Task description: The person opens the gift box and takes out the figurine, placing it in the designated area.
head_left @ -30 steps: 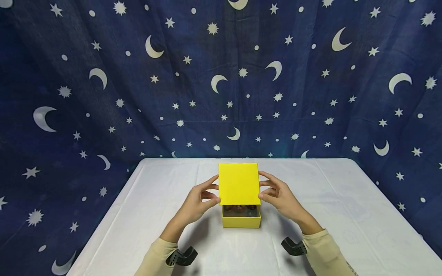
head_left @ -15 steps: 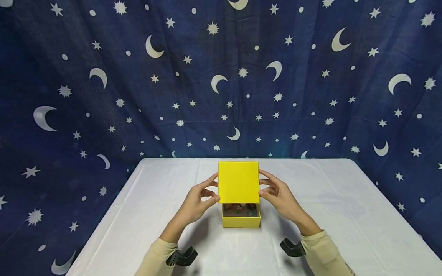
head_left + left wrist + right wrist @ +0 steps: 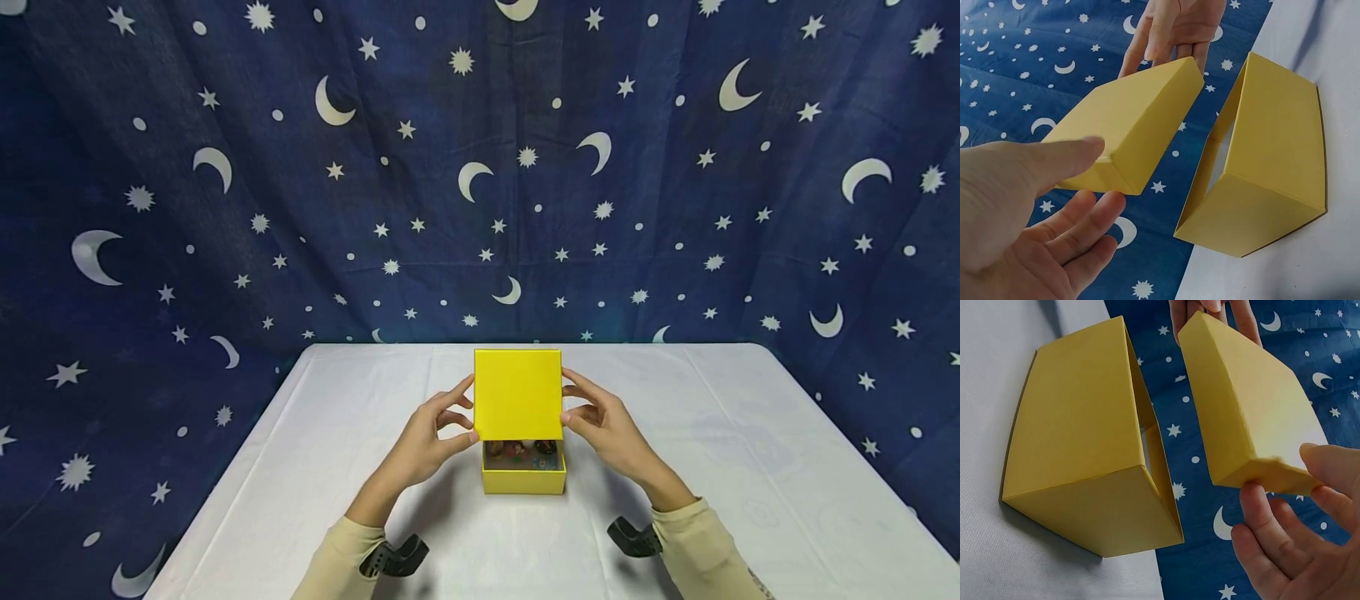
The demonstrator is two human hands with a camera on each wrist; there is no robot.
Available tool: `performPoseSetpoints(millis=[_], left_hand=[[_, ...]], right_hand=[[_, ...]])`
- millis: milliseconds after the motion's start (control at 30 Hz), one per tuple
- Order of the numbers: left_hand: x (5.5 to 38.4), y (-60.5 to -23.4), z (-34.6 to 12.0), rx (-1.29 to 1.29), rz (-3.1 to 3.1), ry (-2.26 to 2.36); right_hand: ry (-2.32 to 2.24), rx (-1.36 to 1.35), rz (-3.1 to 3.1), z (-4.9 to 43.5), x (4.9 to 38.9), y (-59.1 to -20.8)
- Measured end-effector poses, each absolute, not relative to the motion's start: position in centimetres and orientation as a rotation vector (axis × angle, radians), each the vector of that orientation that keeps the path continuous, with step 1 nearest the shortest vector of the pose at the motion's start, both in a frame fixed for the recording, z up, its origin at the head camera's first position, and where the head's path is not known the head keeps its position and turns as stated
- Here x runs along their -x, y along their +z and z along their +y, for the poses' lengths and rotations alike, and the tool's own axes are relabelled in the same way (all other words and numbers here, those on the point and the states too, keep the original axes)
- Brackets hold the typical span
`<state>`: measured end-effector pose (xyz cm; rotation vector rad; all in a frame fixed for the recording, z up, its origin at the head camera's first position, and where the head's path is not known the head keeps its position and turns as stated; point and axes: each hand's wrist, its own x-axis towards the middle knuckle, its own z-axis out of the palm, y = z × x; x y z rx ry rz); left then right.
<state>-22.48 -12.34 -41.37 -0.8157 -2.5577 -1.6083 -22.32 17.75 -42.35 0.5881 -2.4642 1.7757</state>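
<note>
A square yellow box lid (image 3: 517, 394) is held level above its yellow box base (image 3: 524, 482), with a gap between the two. My left hand (image 3: 425, 437) grips the lid's left side, thumb at the near corner and fingers along the edge. From the other side my right hand (image 3: 611, 429) holds the lid the same way. Both wrist views show the lid (image 3: 1129, 119) apart from the base (image 3: 1079, 431). Inside the base, small dark and reddish items (image 3: 521, 454) show through the front opening; the lid hides the rest.
The box stands on a table with a white cloth (image 3: 360, 400). Behind the table hangs a dark blue curtain (image 3: 420, 200) with moons and stars. Each wrist wears a black camera mount, the left mount (image 3: 395, 557) and the right mount (image 3: 634, 537).
Both hands have raised the lid slightly, so more of the base's inside shows beneath its near edge. The base has stayed in place.
</note>
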Motion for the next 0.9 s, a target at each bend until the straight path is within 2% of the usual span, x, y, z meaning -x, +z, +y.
performPoseSetpoints(millis=[900], left_hand=[[22.37,-41.26,-12.32,0.838,-2.621,-1.639]], right_hand=[[1.701,-0.578,-2.479,17.85,22.17,-41.86]])
